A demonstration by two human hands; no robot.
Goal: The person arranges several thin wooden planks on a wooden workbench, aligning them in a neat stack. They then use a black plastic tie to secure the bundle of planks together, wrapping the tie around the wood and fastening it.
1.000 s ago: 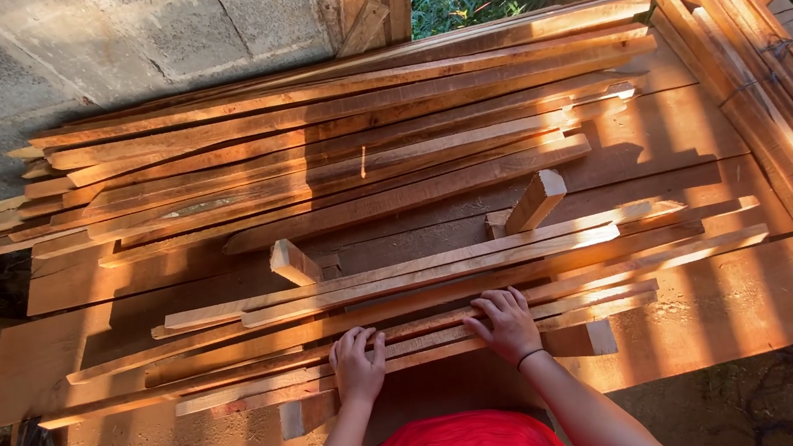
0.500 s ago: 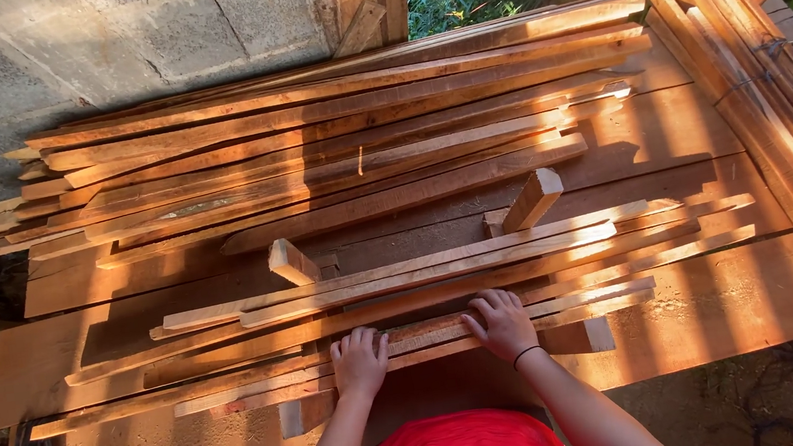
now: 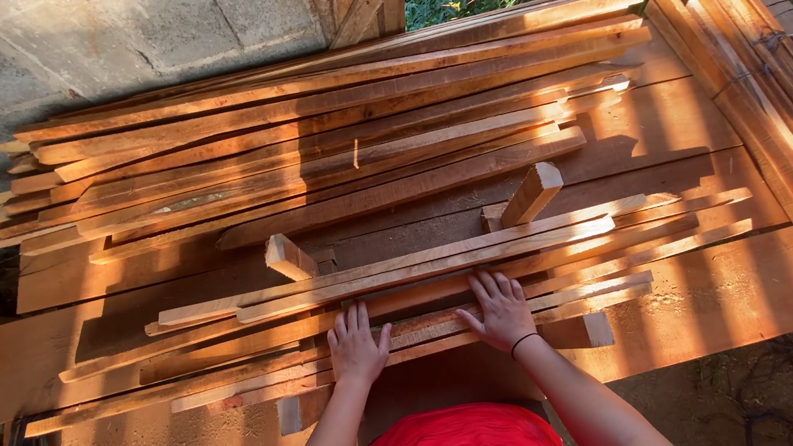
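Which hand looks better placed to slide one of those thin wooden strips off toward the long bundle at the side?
Probably the right hand. It lies flat on the strips nearer the bundle of slats along the right edge. The left hand rests farther from it, toward the middle.

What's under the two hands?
Both the left hand and right hand press flat on thin wooden slats lying across a plank table. The wood directly beneath the palms is hidden.
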